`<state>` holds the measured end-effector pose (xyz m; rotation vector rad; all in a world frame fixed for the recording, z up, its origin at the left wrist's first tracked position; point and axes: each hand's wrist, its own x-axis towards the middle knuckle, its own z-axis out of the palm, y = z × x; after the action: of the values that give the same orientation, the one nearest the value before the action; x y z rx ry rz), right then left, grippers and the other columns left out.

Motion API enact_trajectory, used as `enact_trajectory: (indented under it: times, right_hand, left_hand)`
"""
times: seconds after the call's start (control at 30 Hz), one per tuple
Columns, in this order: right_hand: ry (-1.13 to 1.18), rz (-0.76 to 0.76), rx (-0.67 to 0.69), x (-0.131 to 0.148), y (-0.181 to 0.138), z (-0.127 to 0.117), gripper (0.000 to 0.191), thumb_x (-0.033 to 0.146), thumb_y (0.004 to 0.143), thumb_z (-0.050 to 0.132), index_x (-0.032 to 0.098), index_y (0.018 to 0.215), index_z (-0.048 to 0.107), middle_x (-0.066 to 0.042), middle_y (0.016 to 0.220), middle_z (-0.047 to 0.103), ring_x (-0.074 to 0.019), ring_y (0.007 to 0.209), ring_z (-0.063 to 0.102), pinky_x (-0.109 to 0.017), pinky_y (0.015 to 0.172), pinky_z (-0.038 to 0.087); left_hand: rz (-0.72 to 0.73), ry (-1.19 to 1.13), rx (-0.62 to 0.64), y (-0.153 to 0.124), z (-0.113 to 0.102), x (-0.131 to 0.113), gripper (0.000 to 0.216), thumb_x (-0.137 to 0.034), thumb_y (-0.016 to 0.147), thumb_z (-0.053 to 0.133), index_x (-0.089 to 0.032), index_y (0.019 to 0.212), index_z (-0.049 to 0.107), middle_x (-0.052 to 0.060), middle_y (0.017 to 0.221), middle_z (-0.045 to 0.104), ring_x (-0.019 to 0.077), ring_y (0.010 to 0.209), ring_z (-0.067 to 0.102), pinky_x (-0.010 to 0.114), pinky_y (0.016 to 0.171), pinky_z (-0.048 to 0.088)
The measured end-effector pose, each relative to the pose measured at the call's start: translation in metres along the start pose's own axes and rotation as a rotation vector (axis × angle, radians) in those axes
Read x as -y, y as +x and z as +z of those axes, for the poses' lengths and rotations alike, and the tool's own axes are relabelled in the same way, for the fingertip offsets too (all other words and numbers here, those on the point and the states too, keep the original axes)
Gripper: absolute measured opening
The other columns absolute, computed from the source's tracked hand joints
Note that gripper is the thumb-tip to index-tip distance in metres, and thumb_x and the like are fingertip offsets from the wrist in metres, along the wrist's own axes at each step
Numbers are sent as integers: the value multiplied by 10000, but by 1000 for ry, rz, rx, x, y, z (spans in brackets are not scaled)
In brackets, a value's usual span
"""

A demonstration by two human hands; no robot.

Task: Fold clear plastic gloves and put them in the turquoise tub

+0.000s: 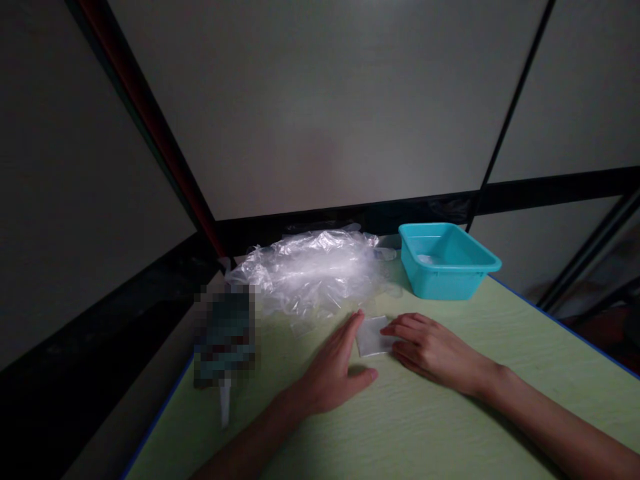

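Observation:
A small flat square of whitish, translucent plastic film [373, 337] lies on the table between my two hands. My left hand [333, 373] stands on edge along its left side, with straight fingers and the thumb held apart; nothing is in it. From the right, my right hand [425, 347] rests palm down, its loosely bent, parted fingers lying over the square's right edge. Whether the right thumb touches the square I cannot tell. Beyond both hands spreads a crumpled heap of clear, thin plastic [320, 270].
A turquoise plastic basin [445, 283] stands at the back right, with something whitish inside. To the left is a pixelated dark green object [227, 337] with a pale strip [225, 403] below it. Pale panels [325, 120] rise behind the light green table [400, 433].

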<state>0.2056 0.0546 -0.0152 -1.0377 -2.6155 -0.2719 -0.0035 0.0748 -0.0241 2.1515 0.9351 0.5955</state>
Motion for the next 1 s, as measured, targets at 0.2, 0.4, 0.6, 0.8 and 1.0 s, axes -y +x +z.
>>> enact_trajectory:
  times: [0.2,0.4,0.6,0.8,1.0]
  right_hand:
    - [257,66,5,3,-1,-5,108,106,789,466,144,790,567,-87,996,596,-210,924,508,-380,842,382]
    - [1075,511,-244,7,1,-5,87,201,788,449,180,703,458,11,662,520,-122,624,494,-228,544,371]
    - [1621,865,-393,8,11,5,204,315,672,589,185,686,432,67,510,424,-74,425,378,-189,405,258]
    - [1631,895,-414,11,11,8,219,321,670,608,194,697,432,75,503,428,-79,435,396,-187,411,269]
    - [1595,905,-402,11,11,10,261,368,678,615,199,716,421,75,495,441,-85,415,402,-192,398,265]
  left_hand:
    - [47,-28,-121,4,4,4,579,-90,631,580,-172,1189,448,97,1290,426,222,1195,366,364,1013,251]
    - [23,-260,-247,9,6,-10,211,-81,622,570,-151,820,579,76,950,612,206,923,559,318,845,402]
    - [-268,-858,-104,9,13,-27,232,-236,662,579,-103,851,553,86,785,644,195,725,610,288,658,462]
    - [-452,-891,-136,6,14,-30,206,-286,652,605,-95,724,582,61,667,632,163,585,609,292,611,476]
    - [-480,-873,-105,6,11,-34,183,-227,619,634,-84,732,614,83,714,662,165,589,626,271,609,470]
